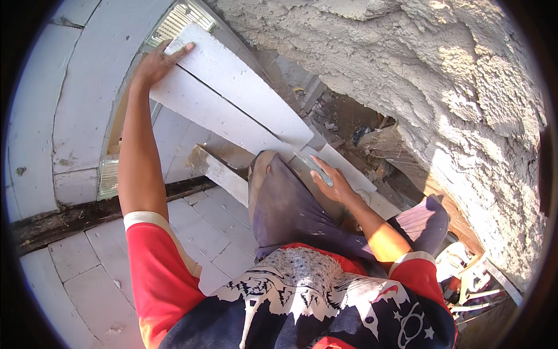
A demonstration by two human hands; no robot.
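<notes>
A long white slab (232,84), split by a dark lengthwise gap, slopes from the upper left down toward my knee. My left hand (156,65) grips its far upper end, with the thumb and fingers over the edge. Near the slab's lower end, my right hand (336,185) is closed round a narrow flat grey tool (317,167). The tool's front end lies close to where the gap meets that lower end; whether it is a blade or a scraper, I cannot make out. A smaller white block (343,166) lies beneath, beside my right hand.
A rough plastered wall (407,52) rises on the right, with rubble (343,113) at its foot. White block walling (87,87) stands on the left above a dark beam (64,224). A narrow board (218,171) lies near my knee. Metal frame parts (479,279) are at lower right.
</notes>
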